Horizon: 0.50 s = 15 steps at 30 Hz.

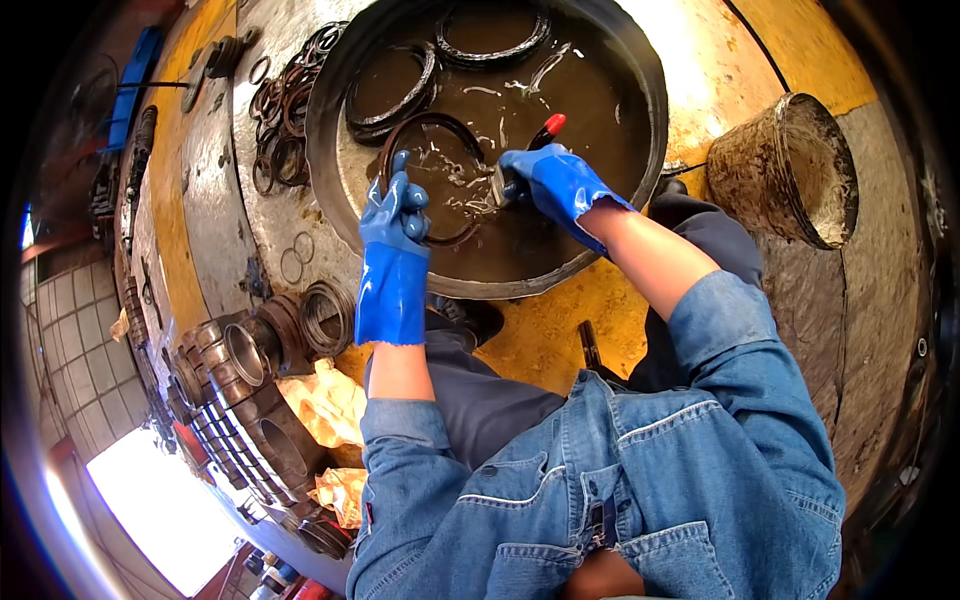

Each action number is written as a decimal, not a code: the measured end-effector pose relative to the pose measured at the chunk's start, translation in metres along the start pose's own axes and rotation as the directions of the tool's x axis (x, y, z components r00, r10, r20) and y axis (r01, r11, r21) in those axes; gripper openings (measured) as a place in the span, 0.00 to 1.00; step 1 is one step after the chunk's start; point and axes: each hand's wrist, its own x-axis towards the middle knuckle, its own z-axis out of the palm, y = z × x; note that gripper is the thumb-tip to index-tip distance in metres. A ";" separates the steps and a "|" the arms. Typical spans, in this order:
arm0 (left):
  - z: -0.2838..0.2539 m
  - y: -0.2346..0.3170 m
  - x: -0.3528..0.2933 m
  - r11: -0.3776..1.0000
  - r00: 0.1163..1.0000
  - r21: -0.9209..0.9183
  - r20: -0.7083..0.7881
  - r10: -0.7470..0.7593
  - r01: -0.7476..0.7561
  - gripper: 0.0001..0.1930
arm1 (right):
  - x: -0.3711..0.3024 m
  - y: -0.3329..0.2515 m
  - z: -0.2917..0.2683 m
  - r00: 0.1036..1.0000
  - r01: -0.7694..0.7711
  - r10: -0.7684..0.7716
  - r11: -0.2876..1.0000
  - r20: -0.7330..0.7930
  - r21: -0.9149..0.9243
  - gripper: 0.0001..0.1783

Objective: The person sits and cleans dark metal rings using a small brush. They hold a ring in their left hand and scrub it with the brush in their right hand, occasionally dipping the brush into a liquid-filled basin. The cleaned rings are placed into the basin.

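gripping a thin, dark brown round ring [432,118] by its left side, the blue-gloved left hand [398,208] holds it within a wide, dark, round basin [490,287] of murky liquid [600,110]. the blue-gloved right hand [552,185], clamped on a red-tipped brush-like tool [554,124], is just right of the ring; the tool slants lower-left toward it, contact unclear.

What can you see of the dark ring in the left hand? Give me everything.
The dark ring is a slim, round, brown-black band with a glossy, wet-looking surface; its material is uncertain. The blue-gloved left hand grips its left side, hiding part of it. It is over brown liquid in a round basin; whether its lower edge dips in is unclear. The right hand is near its right side, contact unclear.
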 end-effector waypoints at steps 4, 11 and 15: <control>-0.014 0.001 0.009 1.000 0.999 0.005 -0.042 -0.016 0.017 0.21 | 0.020 -0.034 -0.008 0.899 -0.422 0.407 0.904 0.161 0.073 0.16; 0.002 0.004 0.000 0.993 0.995 0.066 0.026 -0.096 0.094 0.22 | 0.041 -0.046 -0.015 0.968 0.118 -0.107 0.992 -0.225 0.035 0.20; 0.008 0.006 -0.006 0.998 0.994 -0.034 0.094 -0.048 0.051 0.23 | 0.045 -0.028 -0.018 0.967 -0.172 0.168 0.985 -0.194 -0.005 0.20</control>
